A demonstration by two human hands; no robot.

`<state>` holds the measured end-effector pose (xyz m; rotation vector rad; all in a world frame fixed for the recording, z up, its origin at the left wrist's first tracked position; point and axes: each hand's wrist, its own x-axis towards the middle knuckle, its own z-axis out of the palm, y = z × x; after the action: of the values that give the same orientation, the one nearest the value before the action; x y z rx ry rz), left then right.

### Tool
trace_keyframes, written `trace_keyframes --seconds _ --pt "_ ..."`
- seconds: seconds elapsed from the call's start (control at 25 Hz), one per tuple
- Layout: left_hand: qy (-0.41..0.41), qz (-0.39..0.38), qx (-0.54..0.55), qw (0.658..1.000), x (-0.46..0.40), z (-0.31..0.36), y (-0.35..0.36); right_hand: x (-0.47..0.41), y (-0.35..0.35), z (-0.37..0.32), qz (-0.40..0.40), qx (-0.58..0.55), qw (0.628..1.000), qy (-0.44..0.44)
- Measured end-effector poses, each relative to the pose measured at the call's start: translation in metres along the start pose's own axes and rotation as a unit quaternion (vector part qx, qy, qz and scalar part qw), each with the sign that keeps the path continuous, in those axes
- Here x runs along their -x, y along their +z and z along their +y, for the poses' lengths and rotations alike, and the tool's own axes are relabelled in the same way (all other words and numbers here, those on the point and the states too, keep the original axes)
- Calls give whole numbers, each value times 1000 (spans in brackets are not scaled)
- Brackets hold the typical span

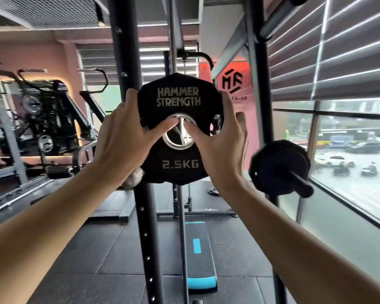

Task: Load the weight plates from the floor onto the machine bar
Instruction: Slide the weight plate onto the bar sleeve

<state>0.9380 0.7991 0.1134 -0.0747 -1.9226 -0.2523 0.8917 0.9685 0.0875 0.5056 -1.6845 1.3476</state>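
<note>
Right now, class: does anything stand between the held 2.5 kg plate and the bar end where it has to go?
Both hands, left hand and right hand, hold the 2.5 kg plate before the black upright. The bar end lies to its right, already carrying a plate. Nothing visible lies between them; the stub looks free.

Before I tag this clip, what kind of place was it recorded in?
Almost certainly a commercial gym. Both hands hold up a black weight plate marked Hammer Strength, 2.5KG, in front of a black rack upright. A loaded bar sticks out at right, and exercise machines stand at left.
</note>
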Motion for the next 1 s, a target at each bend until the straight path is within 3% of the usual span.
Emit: trace_keyframes --seconds 0.36,0.76,1.0 --pt "-60 -81 -24 995 42 -70 -29 52 61 -14 -96 -14 994 44" --pt "-104 -108 -63 987 79 -111 -5 83 95 12 -176 36 980 84" --pt "-155 -115 -2 981 91 -126 17 86 117 26 -168 37 985 29"
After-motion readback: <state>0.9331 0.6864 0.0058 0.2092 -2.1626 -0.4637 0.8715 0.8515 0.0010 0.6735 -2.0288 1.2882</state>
